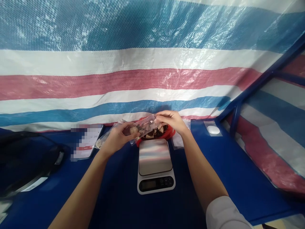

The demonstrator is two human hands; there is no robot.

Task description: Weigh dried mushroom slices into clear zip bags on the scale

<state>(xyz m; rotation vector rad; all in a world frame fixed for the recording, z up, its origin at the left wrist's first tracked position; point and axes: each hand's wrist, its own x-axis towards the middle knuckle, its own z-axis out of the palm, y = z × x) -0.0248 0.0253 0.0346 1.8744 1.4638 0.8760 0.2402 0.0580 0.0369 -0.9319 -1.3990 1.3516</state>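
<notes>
Between both hands I hold a clear plastic bag with brownish dried pieces inside. My left hand is closed around its left part, thumb and fingers on the plastic. At the bag's right end my right hand pinches the edge. Behind and below the bag sits a red bag, open at the top, with dark and pale dried slices in it. Just in front stands a white kitchen scale with a bare metal plate; its display looks blank.
A phone lies to the left, partly pixelated. Further left is a black bag. At right a small clear packet holds a white oval object. Another clear packet lies beside the red bag. Striped tarpaulin walls the blue table.
</notes>
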